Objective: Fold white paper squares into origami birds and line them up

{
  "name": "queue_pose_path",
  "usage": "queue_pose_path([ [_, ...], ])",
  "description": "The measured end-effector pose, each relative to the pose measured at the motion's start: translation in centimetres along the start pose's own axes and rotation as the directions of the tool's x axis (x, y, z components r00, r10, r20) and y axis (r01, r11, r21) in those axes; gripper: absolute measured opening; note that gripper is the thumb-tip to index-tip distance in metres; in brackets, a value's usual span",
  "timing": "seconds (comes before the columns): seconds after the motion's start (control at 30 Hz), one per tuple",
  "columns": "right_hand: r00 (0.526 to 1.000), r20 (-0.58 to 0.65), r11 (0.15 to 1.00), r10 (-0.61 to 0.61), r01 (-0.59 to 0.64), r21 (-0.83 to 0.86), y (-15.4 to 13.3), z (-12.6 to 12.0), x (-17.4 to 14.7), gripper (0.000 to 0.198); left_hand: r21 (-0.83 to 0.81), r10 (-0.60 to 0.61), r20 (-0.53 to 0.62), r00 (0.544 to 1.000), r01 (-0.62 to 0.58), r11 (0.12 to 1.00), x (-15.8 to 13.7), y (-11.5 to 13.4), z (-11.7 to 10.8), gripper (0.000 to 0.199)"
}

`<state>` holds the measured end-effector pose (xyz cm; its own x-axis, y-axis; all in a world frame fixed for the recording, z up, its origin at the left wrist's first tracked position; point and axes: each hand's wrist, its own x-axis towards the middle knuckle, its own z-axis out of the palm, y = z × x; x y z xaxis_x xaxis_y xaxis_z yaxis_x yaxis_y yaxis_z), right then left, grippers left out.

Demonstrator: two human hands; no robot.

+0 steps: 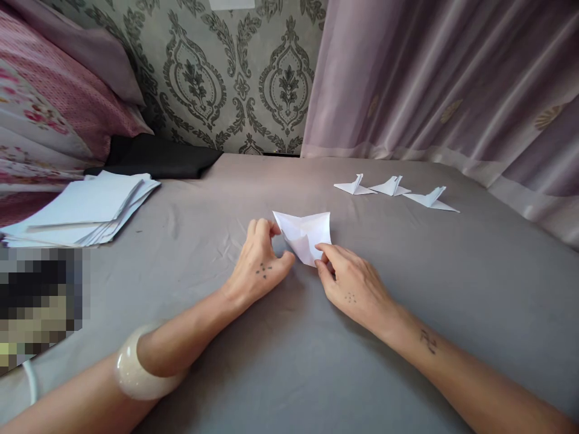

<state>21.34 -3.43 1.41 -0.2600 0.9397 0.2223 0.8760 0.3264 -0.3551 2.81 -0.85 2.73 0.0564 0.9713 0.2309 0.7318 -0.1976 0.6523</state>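
Observation:
A white sheet of paper [312, 228], creased and partly folded, stands slightly raised above the grey cloth in the middle of the view. My right hand [353, 280] pinches its lower right edge between thumb and fingers. At the paper's left side is my left hand [260, 259], its fingers curled with the thumb apart from them. The fingertips reach behind the paper's left edge, so whether they grip it is hidden. Beyond, to the right, three folded paper birds [355, 185] sit in a row.
A stack of white paper sheets [85, 202] lies at the left, in front of a folded black cloth [158, 158]. Grey cloth [289, 361] covers the surface. A pinkish curtain [429, 78] hangs at the right, and a pixelated patch covers the lower left.

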Motion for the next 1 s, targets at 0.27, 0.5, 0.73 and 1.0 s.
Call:
queue_pose_path([
  [0.27, 0.991, -0.119, 0.994, -0.059, 0.048, -0.098, -0.2, 1.0, -0.9, 0.029, 0.083, 0.264, 0.149, 0.953, -0.278, 0.957, 0.0, -0.5, 0.2, 0.008],
  [0.5, 0.990, -0.120, 0.994, -0.079, 0.069, -0.081, 0.1, 1.2, -1.4, 0.028, 0.180, 0.380, 0.329, 0.864, -0.453, 0.873, 0.6, -1.5, -0.8, 0.013],
  [0.73, 0.992, -0.111, 0.998, -0.057, 0.052, -0.042, 0.2, 1.4, -1.1, 0.024, 0.252, 0.486, 0.285, 0.826, -0.554, 0.794, 0.6, -1.4, -0.9, 0.017],
  [1.0, 0.994, -0.106, 0.999, 0.006, -0.011, -0.044, 0.4, 1.6, -1.5, 0.021, 0.197, 0.341, 0.283, 0.896, -0.403, 0.894, 1.9, -1.2, -0.1, 0.019],
])
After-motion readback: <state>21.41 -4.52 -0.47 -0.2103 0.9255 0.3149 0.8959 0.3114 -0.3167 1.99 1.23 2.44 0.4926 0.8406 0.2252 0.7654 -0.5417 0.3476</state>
